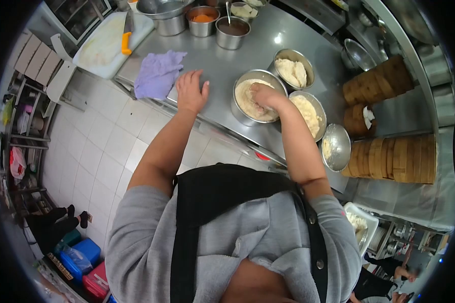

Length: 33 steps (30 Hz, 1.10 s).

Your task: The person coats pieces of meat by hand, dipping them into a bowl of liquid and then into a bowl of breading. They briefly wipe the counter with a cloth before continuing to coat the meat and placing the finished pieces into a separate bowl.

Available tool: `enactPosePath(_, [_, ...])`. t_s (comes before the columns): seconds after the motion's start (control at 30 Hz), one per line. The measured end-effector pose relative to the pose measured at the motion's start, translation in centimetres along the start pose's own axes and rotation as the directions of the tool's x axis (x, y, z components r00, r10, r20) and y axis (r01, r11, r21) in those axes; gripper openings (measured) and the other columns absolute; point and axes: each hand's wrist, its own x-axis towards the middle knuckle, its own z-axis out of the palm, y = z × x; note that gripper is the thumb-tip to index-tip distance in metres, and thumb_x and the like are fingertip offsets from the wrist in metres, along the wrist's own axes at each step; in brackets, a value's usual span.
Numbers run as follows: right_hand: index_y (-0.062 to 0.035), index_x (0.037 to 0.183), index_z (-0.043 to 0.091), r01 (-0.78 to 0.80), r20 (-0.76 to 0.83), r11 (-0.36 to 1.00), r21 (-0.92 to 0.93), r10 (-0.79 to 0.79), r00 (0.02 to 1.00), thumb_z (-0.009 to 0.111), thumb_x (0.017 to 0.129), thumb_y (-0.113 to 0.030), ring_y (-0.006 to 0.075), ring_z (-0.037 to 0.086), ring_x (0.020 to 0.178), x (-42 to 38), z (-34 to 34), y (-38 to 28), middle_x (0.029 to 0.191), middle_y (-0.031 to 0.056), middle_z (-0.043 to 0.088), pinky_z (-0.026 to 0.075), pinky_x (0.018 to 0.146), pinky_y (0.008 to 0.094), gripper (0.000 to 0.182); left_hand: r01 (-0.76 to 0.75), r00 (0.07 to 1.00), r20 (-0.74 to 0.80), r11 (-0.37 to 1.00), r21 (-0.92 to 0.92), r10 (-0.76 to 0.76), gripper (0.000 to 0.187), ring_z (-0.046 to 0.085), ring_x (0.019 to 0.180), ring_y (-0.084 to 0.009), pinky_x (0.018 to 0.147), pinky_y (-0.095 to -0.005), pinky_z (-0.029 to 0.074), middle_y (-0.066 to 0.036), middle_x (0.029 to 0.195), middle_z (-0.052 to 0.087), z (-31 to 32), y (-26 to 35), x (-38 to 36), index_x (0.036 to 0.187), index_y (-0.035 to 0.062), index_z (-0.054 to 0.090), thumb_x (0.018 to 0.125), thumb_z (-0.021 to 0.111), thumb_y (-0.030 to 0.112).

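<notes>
My left hand (191,92) rests on the edge of the steel table (215,68), its fingers apart and nothing in it, just right of a crumpled purple cloth (156,73). Inside a round metal pot (236,112) of pale, crumb-like food, my right hand (264,98) has its fingers down in the contents. Those fingers are bent and partly hidden, so what they hold is unclear. Close beside that pot stand a pot of pale dough-like food (292,72), a bowl of yellowish food (307,113) and a metal bowl (340,147).
A white cutting board (98,49) carries an orange-handled knife (127,40). Along the far side are a pot of orange food (202,20) and a pot with a spoon (232,35). Bamboo steamers (389,159) stand at right. Other people appear at both lower corners.
</notes>
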Motion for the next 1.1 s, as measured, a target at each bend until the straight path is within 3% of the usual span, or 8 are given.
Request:
enactPosePath(0.1, [0.0029, 0.116, 0.052, 0.052, -0.129, 0.999, 0.016, -0.05, 0.99, 0.048, 0.084, -0.015, 0.0339, 0.059, 0.103, -1.6, -0.5, -0.7, 0.109, 0.0244, 0.061, 0.045, 0.089, 0.0388, 0.037, -0.017, 0.999, -0.042, 1.0, -0.002, 0.017, 0.04, 0.041, 0.118, -0.0309, 0.104, -0.0475, 0.027, -0.012, 0.12, 0.052, 0.5, -0.5, -0.2, 0.118, 0.0087, 0.053, 0.083, 0.06, 0.026])
enactPosePath(0.23, [0.0018, 0.111, 0.051, 0.002, -0.164, 0.897, -0.442, -0.083, 0.983, 0.065, 0.078, -0.013, 0.0342, 0.055, 0.111, -2.3, 2.2, -1.9, 0.117, 0.0239, 0.056, 0.045, 0.094, 0.0396, 0.039, -0.003, 0.999, -0.054, 1.0, -0.004, 0.003, 0.039, 0.042, 0.118, -0.0304, 0.104, -0.0473, 0.027, -0.011, 0.119, 0.052, 0.3, -0.1, -0.1, 0.117, 0.0094, 0.054, 0.083, 0.06, 0.025])
enactPosePath(0.67, [0.0021, 0.113, 0.055, 0.088, -0.129, 0.984, -0.153, -0.108, 0.986, 0.062, 0.078, -0.017, 0.033, 0.057, 0.109, -2.6, -1.5, -0.7, 0.117, 0.0195, 0.059, 0.045, 0.092, 0.0398, 0.041, -0.004, 0.998, -0.064, 1.0, -0.001, 0.004, 0.035, 0.043, 0.116, -0.0298, 0.103, -0.047, 0.028, -0.01, 0.117, 0.053, 0.4, -0.3, -0.4, 0.112, 0.0094, 0.056, 0.08, 0.061, 0.023])
enactPosePath(0.77, [0.0007, 0.114, 0.057, -0.01, -0.24, 0.959, -0.284, -0.061, 0.969, 0.06, 0.078, -0.018, 0.0323, 0.057, 0.109, -2.9, -1.6, -0.2, 0.117, 0.0198, 0.06, 0.045, 0.092, 0.0386, 0.04, -0.001, 0.998, -0.064, 1.0, -0.008, 0.0, 0.034, 0.043, 0.116, -0.03, 0.103, -0.0469, 0.029, -0.01, 0.116, 0.053, 0.3, -0.3, -0.3, 0.111, 0.0095, 0.057, 0.08, 0.061, 0.022])
enactPosePath(0.87, [0.0001, 0.117, 0.055, 0.102, -0.3, 0.993, 0.052, -0.082, 0.951, 0.056, 0.081, -0.018, 0.0318, 0.057, 0.107, -3.5, -2.9, -0.6, 0.118, 0.0209, 0.059, 0.044, 0.092, 0.0376, 0.041, -0.004, 0.997, -0.071, 1.0, -0.007, 0.003, 0.034, 0.043, 0.116, -0.0302, 0.102, -0.0465, 0.029, -0.011, 0.116, 0.053, 0.3, -0.4, -0.3, 0.111, 0.0094, 0.057, 0.08, 0.062, 0.022])
enactPosePath(0.97, [-0.0048, 0.12, 0.053, 0.04, 0.083, 0.984, -0.171, -0.026, 0.996, 0.05, 0.083, -0.012, 0.0287, 0.062, 0.093, -0.3, -0.9, 0.5, 0.108, 0.0159, 0.063, 0.047, 0.085, 0.0355, 0.037, 0.004, 0.998, -0.066, 1.0, -0.012, -0.005, 0.035, 0.043, 0.116, -0.0305, 0.102, -0.046, 0.03, -0.011, 0.118, 0.053, 0.2, -0.3, -0.4, 0.112, 0.0094, 0.056, 0.08, 0.062, 0.022])
enactPosePath(1.0, [-0.0024, 0.12, 0.052, 0.199, -0.031, 0.961, -0.195, -0.208, 0.978, 0.045, 0.084, -0.008, 0.0223, 0.063, 0.078, -0.6, 0.2, 0.0, 0.099, 0.0143, 0.063, 0.05, 0.072, 0.0332, 0.038, 0.008, 0.998, -0.067, 1.0, -0.016, -0.009, 0.035, 0.044, 0.116, -0.0306, 0.102, -0.0459, 0.03, -0.011, 0.118, 0.052, 0.2, -0.2, -0.1, 0.112, 0.0093, 0.056, 0.08, 0.062, 0.022])
enactPosePath(1.1, [0.001, 0.119, 0.052, 0.027, 0.016, 0.992, 0.127, -0.029, 0.999, 0.046, 0.082, -0.004, 0.018, 0.062, 0.07, -2.2, -3.0, -1.2, 0.095, 0.0134, 0.062, 0.051, 0.064, 0.0311, 0.038, 0.004, 0.996, -0.092, 1.0, -0.017, -0.005, 0.035, 0.043, 0.116, -0.0307, 0.102, -0.0459, 0.029, -0.011, 0.119, 0.052, 0.2, -0.4, -0.3, 0.113, 0.0093, 0.056, 0.08, 0.061, 0.022])
